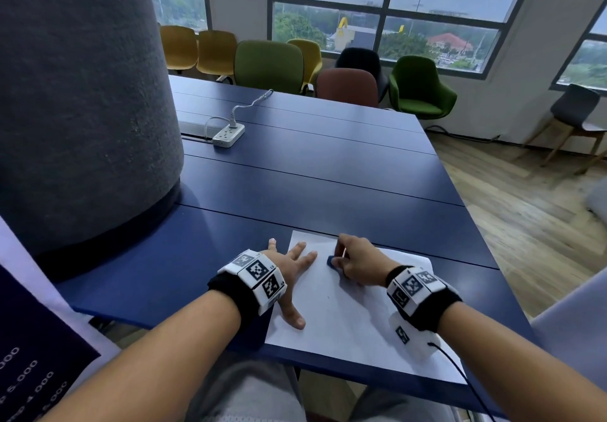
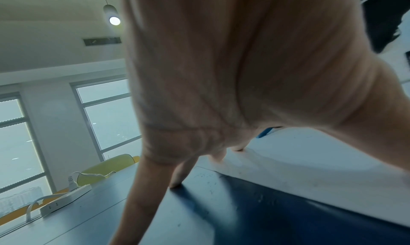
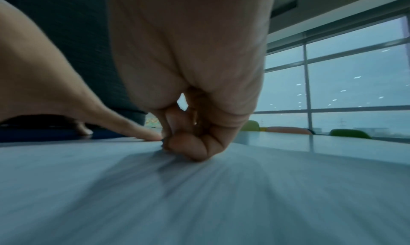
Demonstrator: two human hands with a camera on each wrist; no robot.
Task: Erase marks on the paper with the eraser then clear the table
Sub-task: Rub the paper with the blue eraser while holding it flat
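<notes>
A white sheet of paper lies at the near edge of the blue table. My left hand presses flat on the sheet's left part with fingers spread and straight; the little finger reaches onto the table. My right hand has its fingers curled around a small blue eraser, which touches the paper near its far edge. From the left wrist view the eraser shows as a blue sliver beyond my palm. In the right wrist view my curled fingers hide the eraser, and the paper looks motion-blurred.
A white power strip with a cable lies far back on the table. A large grey felt column stands on the left. Several chairs line the far side under the windows. Wooden floor lies to the right.
</notes>
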